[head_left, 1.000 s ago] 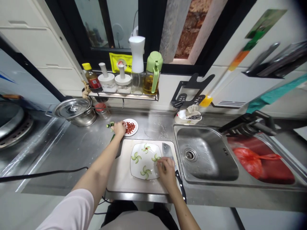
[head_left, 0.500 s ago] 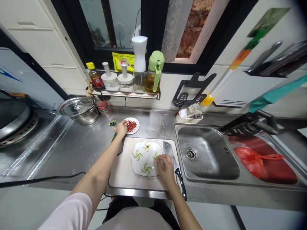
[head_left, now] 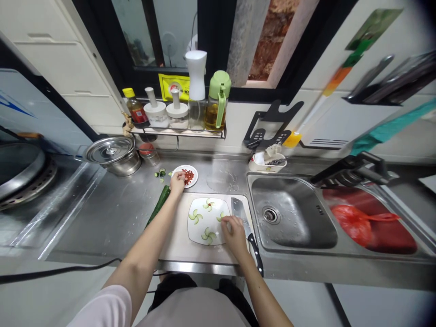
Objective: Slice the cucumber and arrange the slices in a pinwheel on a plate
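My left hand [head_left: 177, 182] reaches over the near left side of a small white plate [head_left: 195, 182]. Its fingers are pinched together at the small red pieces [head_left: 188, 175] there; what lies between the fingertips is hidden. My right hand [head_left: 235, 234] is at the right edge of a squarish white plate [head_left: 199, 234], thumb and forefinger drawn together beside pale green cucumber slices [head_left: 220, 216]. Whether it holds a slice cannot be made out. Curved cucumber slices form pinwheels on this plate, and the far pinwheel [head_left: 209, 205] has red at its centre.
The plate sits on a cutting board [head_left: 177, 250]. A knife [head_left: 254, 252] lies along the board's right side, near the sink [head_left: 293, 213]. A whole cucumber [head_left: 160, 206] lies under my left forearm. Cucumber scraps [head_left: 162, 173] and a lidded pot [head_left: 116, 154] are farther left.
My left hand has shifted right, from the small plate's edge onto the red pieces. More of the whole cucumber shows. My right hand stays by the right-hand slices.
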A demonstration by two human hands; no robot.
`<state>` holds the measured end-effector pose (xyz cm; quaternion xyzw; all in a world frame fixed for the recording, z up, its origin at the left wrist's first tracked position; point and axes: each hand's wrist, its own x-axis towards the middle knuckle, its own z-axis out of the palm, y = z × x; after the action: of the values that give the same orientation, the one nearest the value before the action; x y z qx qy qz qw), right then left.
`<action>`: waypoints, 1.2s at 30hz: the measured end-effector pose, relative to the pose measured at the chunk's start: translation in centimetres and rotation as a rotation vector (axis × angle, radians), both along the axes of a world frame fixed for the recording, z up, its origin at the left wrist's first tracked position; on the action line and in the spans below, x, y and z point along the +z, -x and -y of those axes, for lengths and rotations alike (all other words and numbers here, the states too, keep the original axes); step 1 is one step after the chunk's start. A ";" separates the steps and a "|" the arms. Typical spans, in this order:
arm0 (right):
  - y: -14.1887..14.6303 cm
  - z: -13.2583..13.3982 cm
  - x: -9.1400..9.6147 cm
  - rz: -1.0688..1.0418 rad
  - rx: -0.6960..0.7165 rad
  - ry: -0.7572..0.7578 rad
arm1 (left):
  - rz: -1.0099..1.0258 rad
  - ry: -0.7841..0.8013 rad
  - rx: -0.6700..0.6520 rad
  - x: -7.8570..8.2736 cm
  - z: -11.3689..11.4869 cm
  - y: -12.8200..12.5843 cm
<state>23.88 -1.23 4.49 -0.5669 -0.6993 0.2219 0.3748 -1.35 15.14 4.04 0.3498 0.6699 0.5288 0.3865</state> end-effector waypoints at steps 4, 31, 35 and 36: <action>0.5 -1.0 0.5 0.003 0.004 -0.014 | 0.179 -0.075 -0.069 0.8 1.9 -2.7; -0.6 -4.3 6.2 0.161 0.233 0.011 | -0.087 -0.070 -0.612 3.5 11.8 -9.4; -1.0 -4.5 5.5 0.175 0.262 0.032 | -0.109 -0.051 -0.632 3.0 11.7 -9.8; -1.2 -4.5 5.3 0.177 0.260 0.032 | -0.125 -0.045 -0.635 3.0 11.7 -9.8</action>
<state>25.04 3.31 9.80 -0.4951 -0.7933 0.2289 0.2706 8.50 3.41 7.07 0.5816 0.5379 0.3737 0.4825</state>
